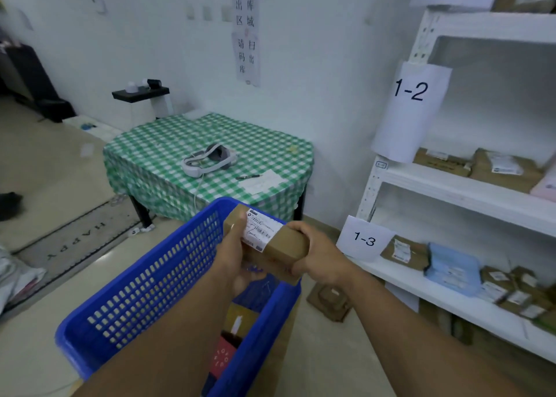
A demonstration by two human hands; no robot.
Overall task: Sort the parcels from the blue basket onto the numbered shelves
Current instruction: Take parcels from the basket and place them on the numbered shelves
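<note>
One brown parcel (288,242) w/ white label sits above the blue basket's (144,294) far end; left hand (237,256) curls round its left end, right hand (319,261) wraps its right end; shelf unit (451,190) marked 1-2, 1-3 stands at right.

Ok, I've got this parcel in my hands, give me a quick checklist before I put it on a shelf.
1. Grip: left hand and right hand hold the brown parcel by its ends: ok.
2. Facing: shipping label is turned up toward you: ok.
3. Shelf number on that label: print too blurred, cannot tell.
4. Shelf markers: sign 1-2 and sign 1-3 in sight on your right: ok.
5. Clearance: parcel is held above the blue basket: ok.
</note>
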